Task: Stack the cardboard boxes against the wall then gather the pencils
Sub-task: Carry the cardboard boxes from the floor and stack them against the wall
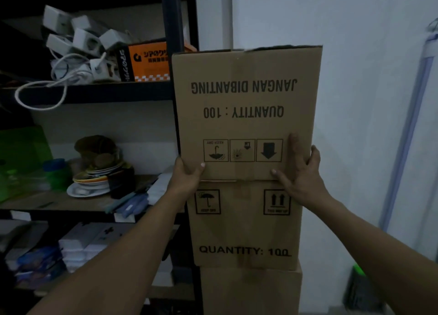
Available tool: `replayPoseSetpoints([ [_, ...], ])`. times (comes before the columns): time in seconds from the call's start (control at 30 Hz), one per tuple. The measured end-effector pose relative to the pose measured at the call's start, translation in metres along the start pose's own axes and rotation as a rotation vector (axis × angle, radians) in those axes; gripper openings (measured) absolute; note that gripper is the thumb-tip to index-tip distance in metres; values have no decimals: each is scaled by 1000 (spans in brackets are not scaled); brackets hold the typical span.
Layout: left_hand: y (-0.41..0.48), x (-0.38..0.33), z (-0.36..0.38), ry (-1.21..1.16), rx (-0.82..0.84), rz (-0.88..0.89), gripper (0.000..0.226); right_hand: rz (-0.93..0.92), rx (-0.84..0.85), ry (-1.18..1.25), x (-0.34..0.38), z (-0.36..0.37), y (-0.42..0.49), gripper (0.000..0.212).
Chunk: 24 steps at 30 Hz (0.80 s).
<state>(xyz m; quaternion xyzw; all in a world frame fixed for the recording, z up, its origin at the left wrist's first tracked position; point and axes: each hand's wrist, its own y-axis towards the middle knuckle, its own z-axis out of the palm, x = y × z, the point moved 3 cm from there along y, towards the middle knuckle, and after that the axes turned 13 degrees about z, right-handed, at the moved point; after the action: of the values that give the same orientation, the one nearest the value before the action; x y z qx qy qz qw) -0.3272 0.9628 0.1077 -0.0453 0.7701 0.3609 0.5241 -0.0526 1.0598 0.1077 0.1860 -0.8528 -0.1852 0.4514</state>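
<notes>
Cardboard boxes (244, 231) stand three high against the wall (355, 77), top box (246, 101) gripped at its lower corners by fingers of left hand (187, 175) and right hand (298, 175); release and gathering pencils, none identifiable, judged outstanding.

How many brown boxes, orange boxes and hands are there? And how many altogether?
Brown boxes: 3, the top box, middle box and bottom box, one on another
Orange boxes: 1, the orange box on the shelf
Hands: 2, the left hand and right hand, both holding the top box
Total: 6
</notes>
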Motion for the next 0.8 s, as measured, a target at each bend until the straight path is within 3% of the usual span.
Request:
replayPoseSetpoints([
  [0.2, 7, 18, 0, -31, 35, -3, 85, -41, -81, 12, -6, 19, 2, 90],
  [0.4, 1, 26, 1, -79, 80, -20, 71, 2, 9, -157, -12, 25, -12, 137],
  [0.8, 4, 37, 4, -137, -28, -41, 62, 45, -69, -200, -12, 34, -10, 140],
])
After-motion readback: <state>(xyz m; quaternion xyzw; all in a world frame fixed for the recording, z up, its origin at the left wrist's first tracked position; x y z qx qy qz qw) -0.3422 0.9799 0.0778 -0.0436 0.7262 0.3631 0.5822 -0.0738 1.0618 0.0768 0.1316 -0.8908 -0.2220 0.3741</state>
